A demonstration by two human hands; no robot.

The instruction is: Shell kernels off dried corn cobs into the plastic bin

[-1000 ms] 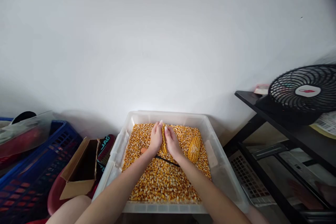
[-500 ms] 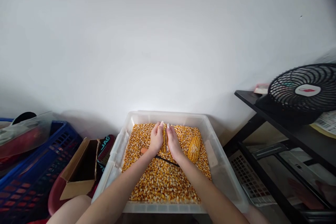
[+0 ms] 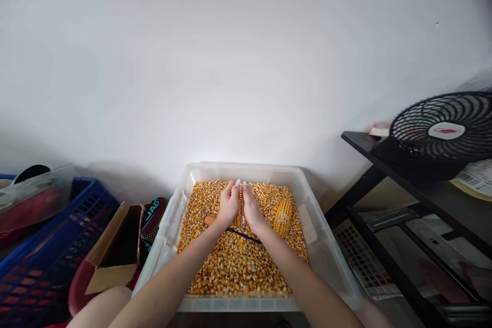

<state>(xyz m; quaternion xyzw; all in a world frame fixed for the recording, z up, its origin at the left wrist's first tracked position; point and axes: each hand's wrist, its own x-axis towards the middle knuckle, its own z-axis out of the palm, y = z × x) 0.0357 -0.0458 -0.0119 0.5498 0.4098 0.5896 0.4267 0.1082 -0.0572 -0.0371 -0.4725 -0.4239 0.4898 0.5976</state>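
Between my two hands is a yellow corn cob [image 3: 240, 210], held lengthwise above the bin. My left hand [image 3: 229, 202] wraps its left side and my right hand [image 3: 251, 208] its right side, thumbs close together at the far end. Both hands are closed on it, and most of the cob is hidden by them. Loose corn kernels [image 3: 242, 269] fill much of a clear plastic bin [image 3: 154, 266]. Among the kernels lies a second corn cob [image 3: 283, 218], right of my right hand. A tool with an orange handle [image 3: 209, 220] and a thin black shaft lies under my wrists.
A white wall [image 3: 246, 72] rises behind the bin. To the left are an open cardboard box [image 3: 115, 251] and a blue plastic basket [image 3: 34, 261]. At right, a black shelf [image 3: 361, 146] bears a black fan [image 3: 446, 128]; a white crate [image 3: 365, 256] stands below.
My right hand has moved slightly left, closing in on the left hand, and the thumbs are nearer each other. The whole view has shifted a little. Both hands still hold the cob.
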